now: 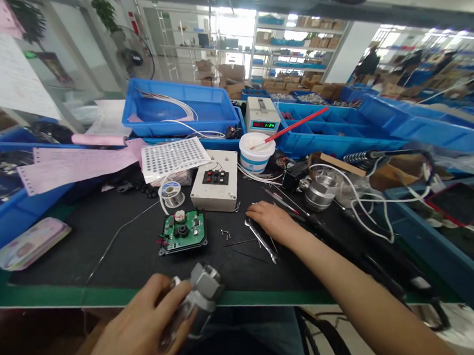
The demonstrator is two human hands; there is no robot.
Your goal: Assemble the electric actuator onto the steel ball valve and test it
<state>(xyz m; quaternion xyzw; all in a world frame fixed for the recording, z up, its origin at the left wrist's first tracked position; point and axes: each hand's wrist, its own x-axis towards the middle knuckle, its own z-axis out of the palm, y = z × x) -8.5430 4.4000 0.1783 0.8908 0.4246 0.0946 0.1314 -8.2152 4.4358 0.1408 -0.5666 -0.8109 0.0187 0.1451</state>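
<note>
My left hand [148, 316] is closed around a grey metal fitting [205, 284] with a hex-shaped head, held in front of the table edge. Over the dark mat, my right hand [272, 220] reaches down with its fingers bent together. What lies under those fingertips is hidden. Just below them is a silver wrench [262, 240], with thin rods beside it. A green circuit board [183, 230] in a dark housing sits on the mat beyond my left hand. Several small screws [226, 233] lie between the board and the wrench.
A switch box [214, 197], solder spool [172, 194] and white tub [256, 160] with a red-handled brush [296, 125] stand behind. A round metal housing [320, 190] is at right, amid white cables. Blue bins [180, 123] line the back. A pink case [32, 243] lies left.
</note>
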